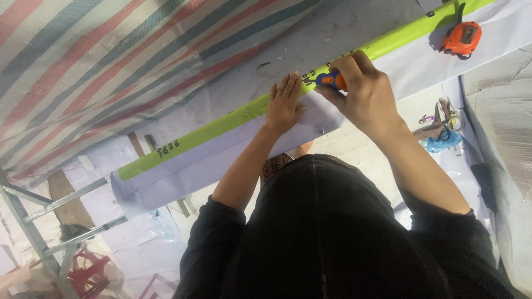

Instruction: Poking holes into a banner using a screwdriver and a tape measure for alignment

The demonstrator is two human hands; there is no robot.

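Orange-blue cutter in closed right grip, left hand flat on green strip.

I looked down on a work table covered with pale grey sheeting, scuffed and dotted with small debris. Beyond it hung a tarpaulin striped in red, teal and off-white, running diagonally across the upper left. At lower left stood a metal frame of grey angle bars, with a red plastic stool beneath it. The floor under the table edge was pale and littered. A translucent plastic sheet draped the right side. Soft, even daylight lit the whole area.
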